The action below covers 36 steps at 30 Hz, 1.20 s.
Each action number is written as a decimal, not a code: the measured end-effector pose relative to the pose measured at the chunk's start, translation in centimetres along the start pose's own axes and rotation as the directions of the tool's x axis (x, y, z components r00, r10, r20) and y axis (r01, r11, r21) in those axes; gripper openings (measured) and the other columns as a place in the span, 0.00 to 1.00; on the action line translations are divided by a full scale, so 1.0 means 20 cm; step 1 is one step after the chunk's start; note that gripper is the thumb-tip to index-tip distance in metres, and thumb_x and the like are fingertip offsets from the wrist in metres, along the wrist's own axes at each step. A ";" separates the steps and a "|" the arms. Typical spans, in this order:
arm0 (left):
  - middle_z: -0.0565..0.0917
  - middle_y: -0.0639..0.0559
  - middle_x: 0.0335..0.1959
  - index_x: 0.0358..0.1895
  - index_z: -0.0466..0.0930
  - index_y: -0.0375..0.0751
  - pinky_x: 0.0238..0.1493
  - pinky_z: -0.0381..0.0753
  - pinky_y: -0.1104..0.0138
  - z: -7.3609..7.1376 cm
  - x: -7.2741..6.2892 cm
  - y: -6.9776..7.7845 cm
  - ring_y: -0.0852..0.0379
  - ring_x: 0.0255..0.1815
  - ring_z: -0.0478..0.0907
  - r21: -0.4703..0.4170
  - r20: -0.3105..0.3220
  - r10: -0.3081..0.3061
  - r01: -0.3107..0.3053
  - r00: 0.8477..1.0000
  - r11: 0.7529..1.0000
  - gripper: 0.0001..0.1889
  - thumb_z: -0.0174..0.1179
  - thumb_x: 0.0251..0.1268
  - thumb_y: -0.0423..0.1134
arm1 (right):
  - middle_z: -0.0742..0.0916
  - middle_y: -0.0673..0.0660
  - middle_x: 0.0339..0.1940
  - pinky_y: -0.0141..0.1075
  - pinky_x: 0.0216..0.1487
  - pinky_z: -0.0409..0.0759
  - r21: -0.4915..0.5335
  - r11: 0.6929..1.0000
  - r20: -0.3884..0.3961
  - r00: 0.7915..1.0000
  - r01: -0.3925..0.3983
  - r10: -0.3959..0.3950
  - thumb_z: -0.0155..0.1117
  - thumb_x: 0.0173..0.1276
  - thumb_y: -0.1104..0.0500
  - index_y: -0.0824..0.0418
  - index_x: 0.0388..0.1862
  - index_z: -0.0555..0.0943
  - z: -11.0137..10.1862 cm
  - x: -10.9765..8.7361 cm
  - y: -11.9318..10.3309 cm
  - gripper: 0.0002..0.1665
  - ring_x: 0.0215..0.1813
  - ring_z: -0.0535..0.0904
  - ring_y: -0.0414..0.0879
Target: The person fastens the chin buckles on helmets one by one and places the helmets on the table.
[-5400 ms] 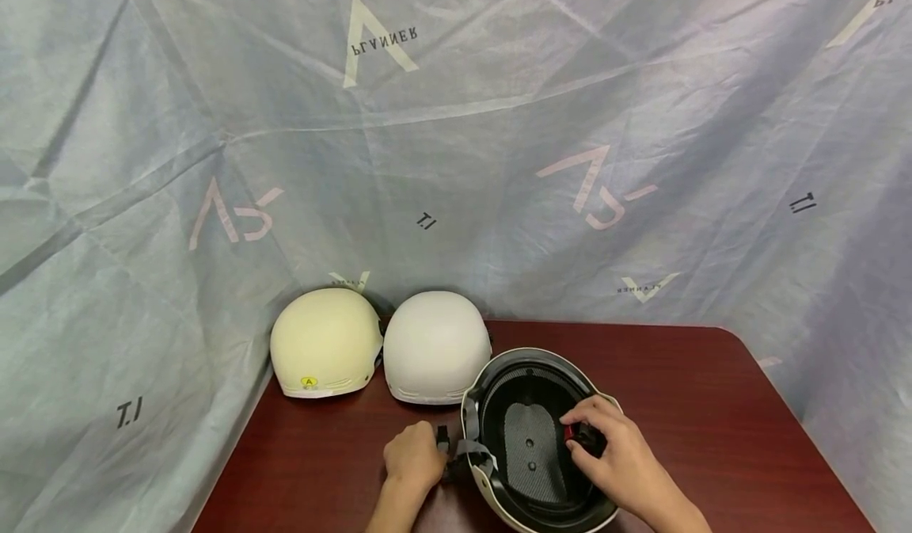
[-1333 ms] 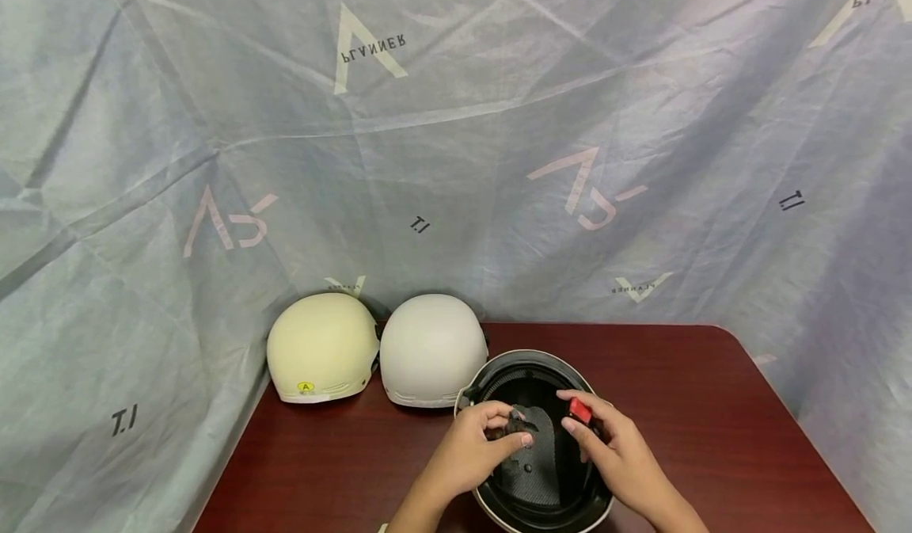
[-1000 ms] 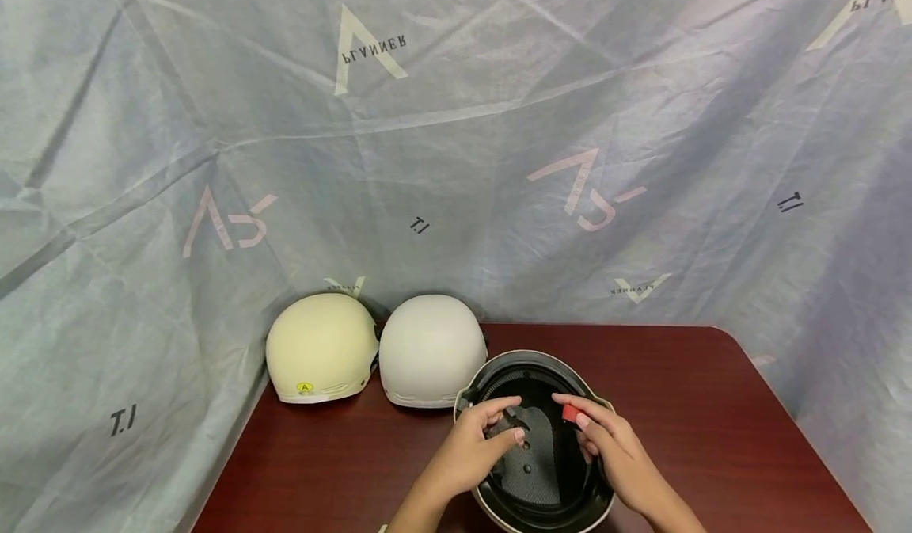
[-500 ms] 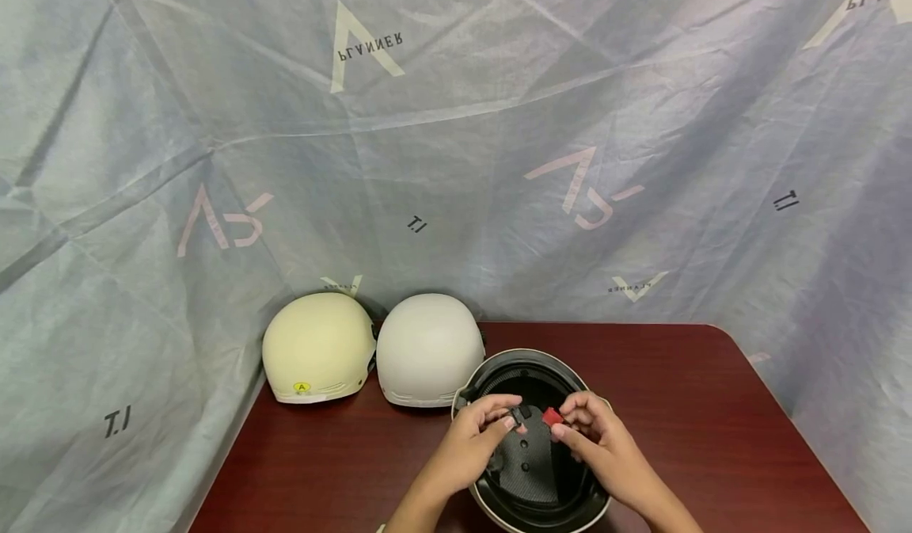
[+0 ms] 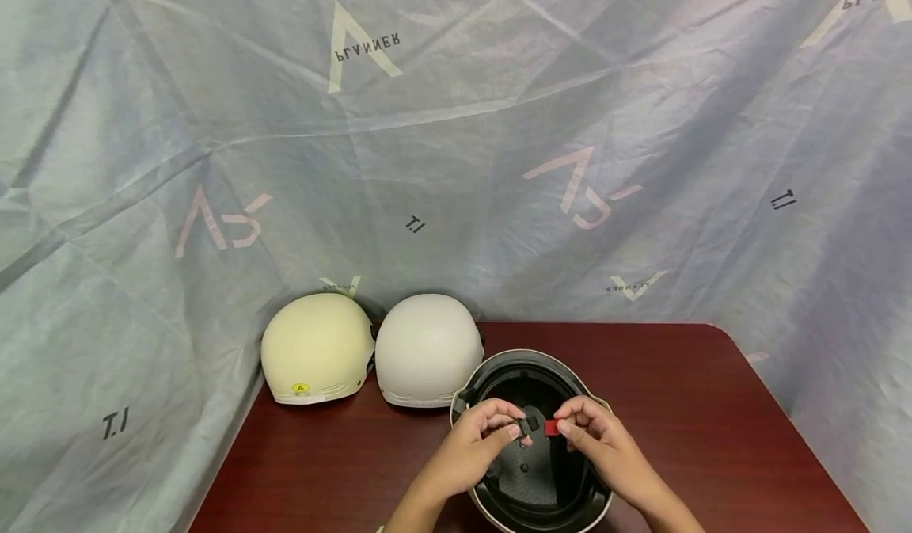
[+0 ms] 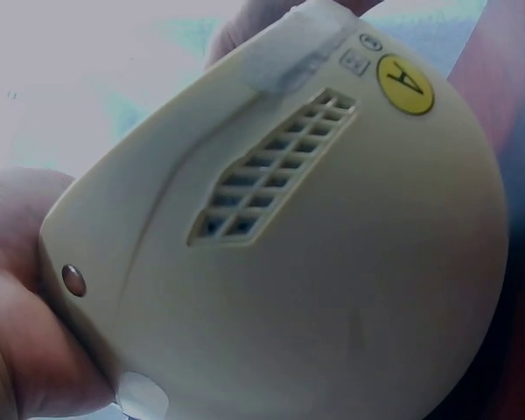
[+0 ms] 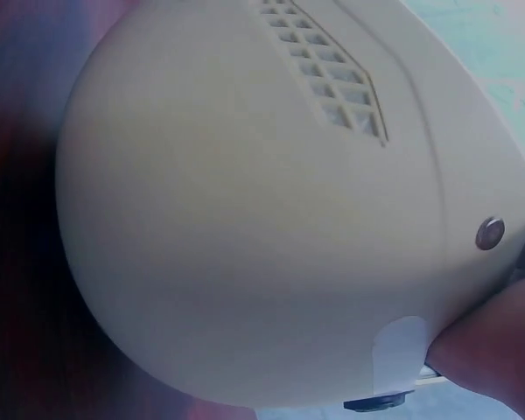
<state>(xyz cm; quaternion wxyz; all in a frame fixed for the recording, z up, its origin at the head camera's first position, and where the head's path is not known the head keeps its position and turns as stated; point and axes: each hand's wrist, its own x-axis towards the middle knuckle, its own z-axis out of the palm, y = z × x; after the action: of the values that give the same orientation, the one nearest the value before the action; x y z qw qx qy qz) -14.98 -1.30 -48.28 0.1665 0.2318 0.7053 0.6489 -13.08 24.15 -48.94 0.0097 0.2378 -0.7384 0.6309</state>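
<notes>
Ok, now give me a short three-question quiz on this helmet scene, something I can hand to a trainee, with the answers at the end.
1. True or false: the nearest helmet lies with its open side up.
2. Which hand pinches the red buckle piece? A) left, B) right, C) neither.
3. How many other helmets are on the table, and what colour is each?

Key:
1. True; its dark inside shows in the head view.
2. B, the right hand; the left hand holds the black buckle piece.
3. Two: a pale yellow helmet and a white helmet.
</notes>
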 end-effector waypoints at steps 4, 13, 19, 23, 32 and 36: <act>0.90 0.32 0.47 0.58 0.80 0.39 0.54 0.79 0.72 0.00 0.00 0.01 0.67 0.49 0.87 -0.011 0.036 0.012 -0.011 0.999 1.000 0.11 0.56 0.81 0.38 | 0.84 0.41 0.35 0.37 0.36 0.82 0.110 0.994 0.019 1.000 -0.024 0.022 0.52 0.80 0.73 0.71 0.43 0.71 -0.01 0.01 -0.01 0.02 0.35 0.81 0.39; 0.90 0.29 0.47 0.57 0.81 0.37 0.58 0.82 0.71 0.00 0.00 0.02 0.68 0.48 0.88 -0.026 0.067 0.027 -0.026 0.997 0.999 0.10 0.57 0.81 0.35 | 0.83 0.40 0.37 0.36 0.43 0.82 0.222 0.970 0.059 0.994 -0.101 0.090 0.46 0.84 0.69 0.59 0.52 0.72 -0.02 0.00 -0.01 0.08 0.38 0.78 0.33; 0.89 0.29 0.47 0.57 0.80 0.38 0.56 0.80 0.74 0.00 0.00 0.02 0.68 0.49 0.87 -0.017 0.071 0.029 -0.027 0.997 0.999 0.10 0.56 0.81 0.36 | 0.83 0.43 0.37 0.33 0.45 0.83 0.259 0.956 0.082 0.990 -0.135 0.117 0.44 0.79 0.72 0.57 0.55 0.73 -0.02 0.00 -0.02 0.16 0.37 0.78 0.33; 0.89 0.29 0.47 0.57 0.80 0.38 0.56 0.79 0.74 0.00 0.00 0.02 0.68 0.49 0.87 -0.016 0.071 0.025 -0.024 0.997 1.000 0.10 0.56 0.81 0.36 | 0.85 0.42 0.39 0.33 0.47 0.83 0.238 0.959 0.087 0.986 -0.156 0.139 0.45 0.80 0.70 0.55 0.56 0.74 -0.03 0.00 -0.03 0.16 0.42 0.82 0.33; 0.89 0.28 0.46 0.58 0.80 0.37 0.57 0.81 0.72 0.01 0.00 0.02 0.68 0.49 0.88 -0.025 0.073 0.028 -0.026 0.997 0.999 0.11 0.57 0.81 0.36 | 0.81 0.43 0.43 0.42 0.40 0.73 0.256 0.961 0.171 0.983 -0.105 0.062 0.40 0.86 0.68 0.59 0.61 0.72 -0.04 0.00 0.00 0.16 0.41 0.77 0.41; 0.89 0.28 0.47 0.58 0.80 0.37 0.57 0.81 0.72 0.01 0.00 0.02 0.68 0.49 0.88 -0.035 0.077 0.024 -0.021 0.997 0.999 0.11 0.57 0.81 0.36 | 0.82 0.42 0.44 0.45 0.33 0.64 0.287 0.946 0.165 0.980 -0.152 0.107 0.34 0.85 0.67 0.57 0.55 0.77 -0.05 0.00 -0.01 0.21 0.33 0.69 0.45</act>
<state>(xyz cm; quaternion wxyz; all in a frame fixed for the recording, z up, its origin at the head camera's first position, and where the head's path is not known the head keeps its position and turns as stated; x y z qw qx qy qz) -14.85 -1.19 -47.97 0.1904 0.2618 0.6846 0.6530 -13.30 25.04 -48.51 -0.1225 0.2336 -0.6475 0.7150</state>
